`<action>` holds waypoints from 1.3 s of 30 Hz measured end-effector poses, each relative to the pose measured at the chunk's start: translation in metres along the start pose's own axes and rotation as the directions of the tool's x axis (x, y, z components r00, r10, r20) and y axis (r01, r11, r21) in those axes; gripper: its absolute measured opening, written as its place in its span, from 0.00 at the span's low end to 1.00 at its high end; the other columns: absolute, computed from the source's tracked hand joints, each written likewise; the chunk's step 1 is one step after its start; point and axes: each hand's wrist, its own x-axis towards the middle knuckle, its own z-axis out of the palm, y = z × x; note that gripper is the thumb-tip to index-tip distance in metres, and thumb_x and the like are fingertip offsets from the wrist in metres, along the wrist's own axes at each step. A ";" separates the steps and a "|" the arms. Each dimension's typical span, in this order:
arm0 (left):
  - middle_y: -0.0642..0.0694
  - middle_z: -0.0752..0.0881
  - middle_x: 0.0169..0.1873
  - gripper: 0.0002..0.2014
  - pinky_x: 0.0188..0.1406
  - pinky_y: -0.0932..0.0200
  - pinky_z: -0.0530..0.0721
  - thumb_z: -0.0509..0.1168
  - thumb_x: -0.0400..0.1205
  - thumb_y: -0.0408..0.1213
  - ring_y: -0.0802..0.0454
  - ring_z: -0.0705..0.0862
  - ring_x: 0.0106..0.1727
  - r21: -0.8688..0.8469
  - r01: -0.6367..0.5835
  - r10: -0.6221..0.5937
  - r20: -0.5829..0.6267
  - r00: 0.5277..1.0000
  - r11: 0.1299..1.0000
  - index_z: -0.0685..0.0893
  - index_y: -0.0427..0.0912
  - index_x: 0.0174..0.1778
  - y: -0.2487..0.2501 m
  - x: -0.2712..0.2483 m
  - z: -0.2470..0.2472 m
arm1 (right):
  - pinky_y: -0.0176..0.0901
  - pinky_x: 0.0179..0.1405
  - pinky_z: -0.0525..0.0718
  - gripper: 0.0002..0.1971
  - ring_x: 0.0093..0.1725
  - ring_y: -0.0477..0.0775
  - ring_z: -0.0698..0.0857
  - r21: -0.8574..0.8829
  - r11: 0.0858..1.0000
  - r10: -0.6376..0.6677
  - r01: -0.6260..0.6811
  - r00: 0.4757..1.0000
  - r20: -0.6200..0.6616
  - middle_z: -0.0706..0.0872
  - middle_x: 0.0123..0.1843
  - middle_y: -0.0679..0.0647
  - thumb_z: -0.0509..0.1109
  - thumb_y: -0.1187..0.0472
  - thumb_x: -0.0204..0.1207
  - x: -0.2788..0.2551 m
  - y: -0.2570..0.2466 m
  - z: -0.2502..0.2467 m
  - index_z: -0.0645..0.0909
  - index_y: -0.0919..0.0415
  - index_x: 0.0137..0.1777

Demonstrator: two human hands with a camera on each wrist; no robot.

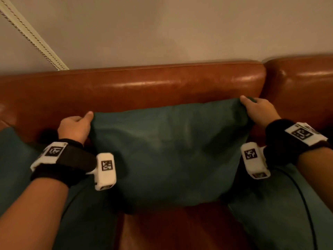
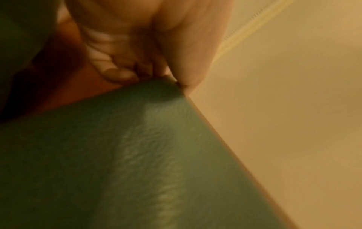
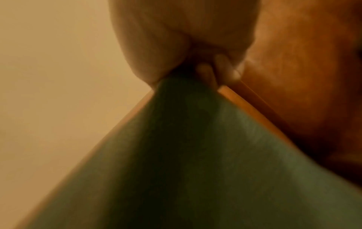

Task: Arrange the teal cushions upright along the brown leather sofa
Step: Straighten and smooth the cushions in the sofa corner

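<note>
brown leather sofa (image 1: pixel 144 83) stands against a plain pale wall (image 1: pixel 162 29), two more teal cushions at near left (image 1: pixel 16 159) and near right (image 1: pixel 273 213). left hand (image 1: pixel 75 128) and right hand (image 1: pixel 259 110) each pinch a top corner of the teal cushion (image 1: pixel 167 150), which leans on the sofa's backrest, both wrists lowered
</note>
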 end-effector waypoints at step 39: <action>0.49 0.93 0.40 0.20 0.70 0.77 0.60 0.49 0.80 0.46 0.59 0.78 0.52 0.051 -0.308 0.282 0.285 0.916 0.950 0.87 0.46 0.44 -0.261 -0.192 0.018 | 0.54 0.55 0.72 0.12 0.54 0.62 0.77 -0.265 0.606 -0.796 0.750 0.566 -0.217 0.84 0.49 0.67 0.61 0.59 0.77 -0.138 -0.051 0.124 0.82 0.65 0.52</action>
